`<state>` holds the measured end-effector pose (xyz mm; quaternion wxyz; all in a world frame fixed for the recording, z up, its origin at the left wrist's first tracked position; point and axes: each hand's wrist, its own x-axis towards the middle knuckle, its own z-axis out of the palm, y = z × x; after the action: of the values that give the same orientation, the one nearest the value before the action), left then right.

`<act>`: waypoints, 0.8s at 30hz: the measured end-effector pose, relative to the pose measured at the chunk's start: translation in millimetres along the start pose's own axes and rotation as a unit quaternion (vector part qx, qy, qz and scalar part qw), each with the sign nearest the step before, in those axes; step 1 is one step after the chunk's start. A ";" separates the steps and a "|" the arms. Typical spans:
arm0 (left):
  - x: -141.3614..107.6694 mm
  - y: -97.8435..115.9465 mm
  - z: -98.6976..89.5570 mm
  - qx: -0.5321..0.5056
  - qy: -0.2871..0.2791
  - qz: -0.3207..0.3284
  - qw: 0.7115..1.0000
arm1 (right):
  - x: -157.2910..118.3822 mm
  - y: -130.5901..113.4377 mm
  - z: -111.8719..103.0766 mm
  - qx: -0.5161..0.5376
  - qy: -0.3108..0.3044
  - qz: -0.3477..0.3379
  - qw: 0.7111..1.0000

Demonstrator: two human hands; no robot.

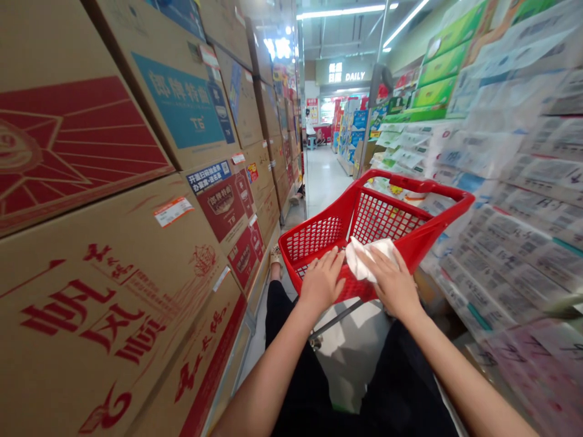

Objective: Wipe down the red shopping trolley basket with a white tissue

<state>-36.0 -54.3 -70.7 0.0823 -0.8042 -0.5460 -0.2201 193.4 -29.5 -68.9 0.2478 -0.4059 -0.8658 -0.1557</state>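
Note:
A red plastic shopping cart with perforated walls stands in front of my legs, its handle bar at the upper right. My left hand rests on the cart's near edge, fingers spread and holding nothing. Beside it on the right, my right hand presses a crumpled white cloth against the near side of the cart. Part of the cloth shows between and beyond the fingers of that hand.
Stacked cardboard cartons rise close on the left. Packs of tissue paper are piled on the right. The aisle floor runs ahead between them, towards shelves and a seated person in the distance.

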 end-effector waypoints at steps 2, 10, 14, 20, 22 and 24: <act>-3.3 -6.0 -1.5 0.029 0.007 -0.028 0.999 | 1.9 22.5 -0.4 -0.019 0.022 0.037 0.999; -1.5 -14.9 6.5 0.001 0.009 -0.059 0.998 | 6.9 -29.6 14.5 0.009 0.004 0.006 1.000; 1.6 -16.9 7.2 -0.010 0.006 -0.056 0.998 | 10.9 -53.7 15.2 0.044 -0.014 -0.048 0.998; 2.0 -18.1 10.1 -0.032 0.020 -0.033 0.999 | 11.8 16.8 10.2 0.006 0.029 0.043 0.999; 3.7 -15.5 11.3 -0.043 0.015 -0.026 0.999 | 11.9 22.3 10.5 -0.006 0.038 0.064 0.997; 5.7 -12.4 12.0 -0.053 0.014 -0.018 0.998 | 11.8 7.8 11.5 -0.005 0.025 0.055 0.998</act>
<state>-42.4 -40.2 -80.1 0.0432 -0.7947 -0.5464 -0.2609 189.5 -11.8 -71.3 0.2753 -0.4505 -0.8348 -0.1564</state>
